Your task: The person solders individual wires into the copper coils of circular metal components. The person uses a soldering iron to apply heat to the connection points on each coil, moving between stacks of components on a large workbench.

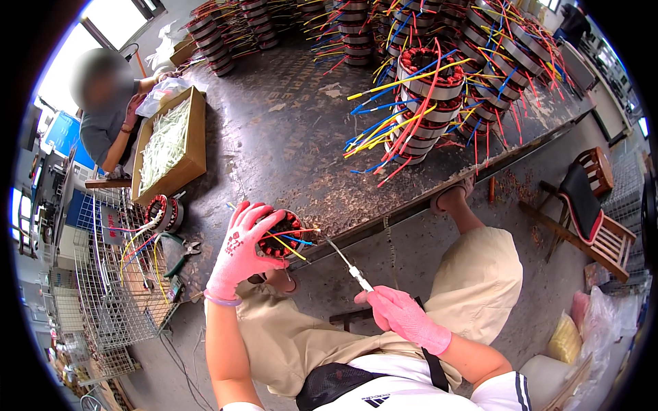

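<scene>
My left hand [235, 252], in a pink glove, is wrapped round a motor stator [293, 222] at the near edge of the worktable. The stator has red windings, and yellow, blue and red lead wires stick out of it to the right. My right hand [411, 320], also gloved in pink, is closed on a slim white stick-like tool [360, 277] with a thin, pale shaft. The shaft slants up and left, its far end close to the lead wires; whether it touches them I cannot tell.
Stacked stators [425, 103] with coloured leads fill the back and right of the worktable [274, 137]. At left are a cardboard box [195, 164] of white tubes, another stator [171, 214], pliers [184, 257] and a wire basket [103, 288]. A co-worker [103, 109] sits beyond; a chair [586, 205] stands right.
</scene>
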